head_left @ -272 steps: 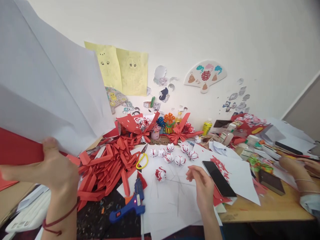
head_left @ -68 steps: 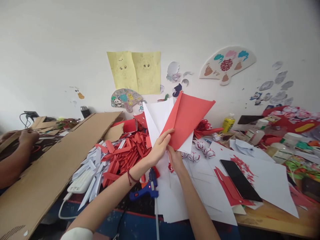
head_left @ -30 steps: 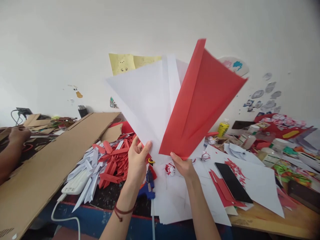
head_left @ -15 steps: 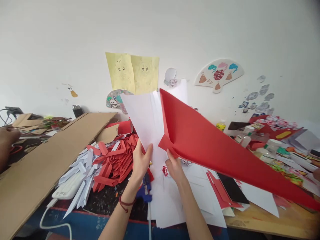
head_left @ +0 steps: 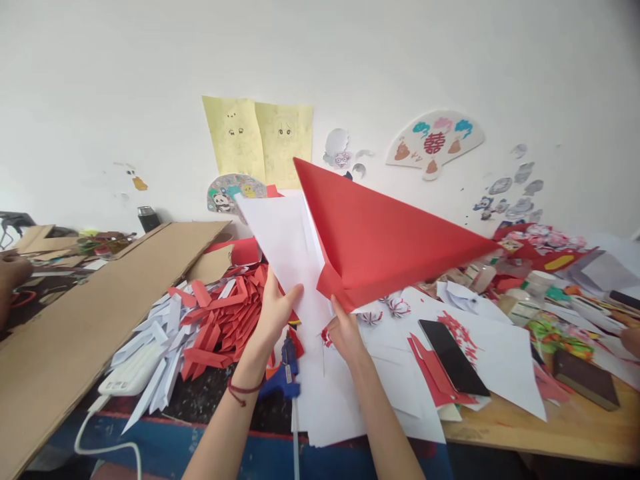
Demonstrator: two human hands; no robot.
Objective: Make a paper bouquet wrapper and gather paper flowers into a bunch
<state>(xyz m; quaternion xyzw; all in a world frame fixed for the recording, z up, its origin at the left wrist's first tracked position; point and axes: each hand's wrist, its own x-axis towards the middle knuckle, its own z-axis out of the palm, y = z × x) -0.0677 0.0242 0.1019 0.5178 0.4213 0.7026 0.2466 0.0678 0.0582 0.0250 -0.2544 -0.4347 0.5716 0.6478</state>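
Observation:
Between both hands, above the desk, is a folded bundle of paper. Its left part is white paper (head_left: 286,243), pinched by my left hand (head_left: 276,310), thumb in front and fingers behind. A large red sheet (head_left: 385,227) folds out to the upper right, with a small turned-up corner at its bottom. My right hand (head_left: 346,330) is closed on that lower end. Below the hands lies a blue hot glue gun (head_left: 285,373) on the dark mat. A red-and-white paper flower (head_left: 326,337) is partly hidden by my right hand; more white-and-red ones (head_left: 399,306) lie behind it.
Left stand a pile of folded red strips (head_left: 225,327), white strips (head_left: 163,353), a white power bank (head_left: 133,370) and a long cardboard sheet (head_left: 100,313). Right lie a black phone (head_left: 453,357), white paper (head_left: 510,353) and a brown box (head_left: 585,379). Another person's hand (head_left: 13,273) shows far left.
The bundle came from the left and was fanned apart in front of me. Since then it has been lowered, and the red sheet has swung open to the right, its far tip now drawn in.

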